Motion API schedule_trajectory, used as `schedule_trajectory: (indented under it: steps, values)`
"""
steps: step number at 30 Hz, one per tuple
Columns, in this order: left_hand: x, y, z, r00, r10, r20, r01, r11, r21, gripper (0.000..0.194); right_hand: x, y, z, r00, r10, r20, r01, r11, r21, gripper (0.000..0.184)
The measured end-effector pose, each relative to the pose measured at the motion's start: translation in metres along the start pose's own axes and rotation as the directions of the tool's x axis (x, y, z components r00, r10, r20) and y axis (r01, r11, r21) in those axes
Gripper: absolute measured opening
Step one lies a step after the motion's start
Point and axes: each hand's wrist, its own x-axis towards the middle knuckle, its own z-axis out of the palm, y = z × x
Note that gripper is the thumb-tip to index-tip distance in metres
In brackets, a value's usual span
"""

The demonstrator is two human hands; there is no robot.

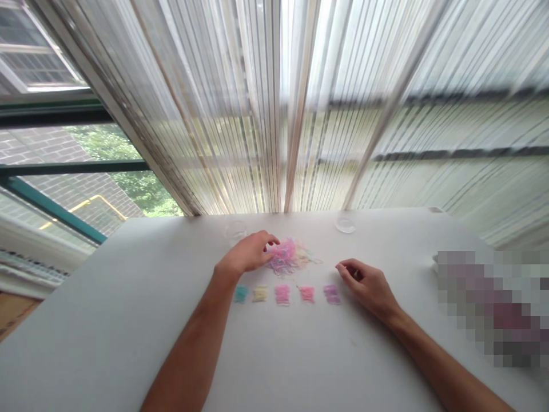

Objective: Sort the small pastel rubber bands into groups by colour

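A loose pile of thin pastel strands (285,254), mostly pink and lilac, lies toward the back of the white table. At its left edge is my left hand (245,253), palm down, fingers curved and apart, with the tips beside or touching the strands. My right hand (366,284) rests to the right of the pile, fingers curled and the thumb against the index finger; anything between them is too small to make out. Nearer me, small sorted heaps form a row: teal (241,294), pale yellow (259,294), pink (282,294), coral (307,294) and purple (331,293).
Two clear round dishes or lids stand at the back of the white table (274,360), one on the left (235,229) and one on the right (345,225). A pixelated object (493,303) lies at the right edge. Striped sheer curtains (266,114) hang behind.
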Motion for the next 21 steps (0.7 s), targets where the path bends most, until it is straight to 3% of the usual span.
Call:
schedule_trajectory:
  steps: [9, 21]
  values:
    - [0.007, 0.006, 0.013, 1.000, 0.009, 0.012, -0.009, 0.999, 0.030, 0.028, -0.001, 0.002, 0.002, 1.000, 0.001, -0.003, -0.001, 1.000, 0.004, 0.038]
    - [0.004, 0.002, 0.000, 0.999, -0.012, -0.049, 0.008, 0.998, -0.065, 0.025, -0.002, 0.004, 0.003, 1.000, 0.008, -0.011, -0.008, 1.000, 0.030, 0.036]
